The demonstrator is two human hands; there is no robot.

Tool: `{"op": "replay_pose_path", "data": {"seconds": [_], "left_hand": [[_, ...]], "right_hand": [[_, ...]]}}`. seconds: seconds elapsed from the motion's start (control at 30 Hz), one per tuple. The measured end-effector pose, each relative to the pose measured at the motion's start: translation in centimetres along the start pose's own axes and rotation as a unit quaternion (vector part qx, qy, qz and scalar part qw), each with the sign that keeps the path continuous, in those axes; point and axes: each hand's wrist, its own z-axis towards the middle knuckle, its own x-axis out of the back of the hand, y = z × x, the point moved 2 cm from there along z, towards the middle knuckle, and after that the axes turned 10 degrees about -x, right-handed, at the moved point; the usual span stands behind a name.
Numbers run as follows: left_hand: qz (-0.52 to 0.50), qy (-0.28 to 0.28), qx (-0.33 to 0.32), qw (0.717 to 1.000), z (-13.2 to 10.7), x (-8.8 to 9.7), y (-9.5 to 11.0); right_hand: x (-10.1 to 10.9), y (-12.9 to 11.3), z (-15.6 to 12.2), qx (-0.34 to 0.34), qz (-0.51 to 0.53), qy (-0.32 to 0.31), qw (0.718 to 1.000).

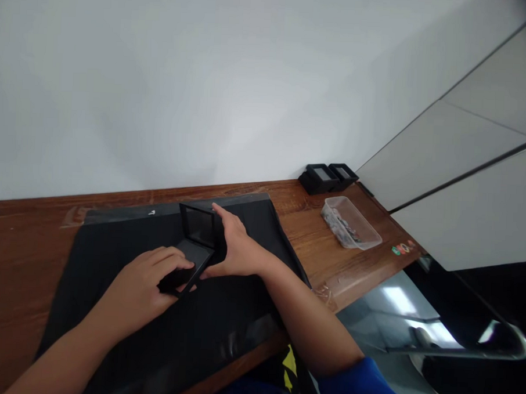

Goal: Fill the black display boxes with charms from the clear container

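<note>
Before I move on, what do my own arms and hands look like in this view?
Both the left hand and right hand are bare, without gloves. A plain blue sleeve covers the upper right arm; no sleeve shows on the left.

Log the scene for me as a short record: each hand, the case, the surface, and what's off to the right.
Left hand: gripping the near end of the case
Right hand: fingers spread, at the case's right side
Case state: black, open, lid raised
Surface: black mat on wooden table
Off right: clear tub holding small items; two black boxes behind it
</note>
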Motion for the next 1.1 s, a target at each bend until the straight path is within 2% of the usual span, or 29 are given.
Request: {"op": "replay_pose_path", "data": {"seconds": [0.13,0.27,0.43,0.57,0.7,0.8,0.87,0.97,1.03,1.1], "left_hand": [[0.021,-0.014,0.007,1.0,-0.3,0.1,0.0],[0.068,0.004,-0.035,0.997,-0.8,0.6,0.7],[0.074,0.017,-0.066,0.995,-0.3,0.8,2.1],[0.072,-0.013,-0.046,0.996,0.2,0.0,2.1],[0.057,-0.042,-0.015,0.997,-0.6,-1.4,1.0],[0.055,-0.072,0.004,0.996,-1.2,-2.2,0.2],[0.054,-0.085,0.013,0.995,-1.5,-2.5,-0.2],[0.044,-0.094,0.031,0.994,-1.6,-2.7,-0.6],[0.037,-0.099,0.038,0.994,-1.6,-2.7,-0.7],[0.032,-0.105,0.042,0.993,-1.6,-2.7,-0.8]], "right_hand": [[-0.2,0.1,0.1,0.006,-0.024,0.018,1.0],[-0.5,0.4,0.3,0.019,-0.095,0.059,0.993],[-0.8,0.2,0.3,0.024,-0.13,0.064,0.989],[-1.4,-0.1,0.1,0.018,-0.151,0.053,0.987],[-1.9,0.0,-0.2,0.001,-0.172,0.017,0.985],[-1.6,0.0,-0.2,-0.015,-0.18,0.012,0.984],[-0.8,-0.2,-0.3,-0.014,-0.187,0.04,0.981],[1.4,-0.7,-0.7,-0.007,-0.193,0.128,0.973],[4.0,-0.6,-1.7,-0.005,-0.187,0.197,0.962],[7.6,0.4,-3.4,-0.018,-0.182,0.268,0.946]]}}
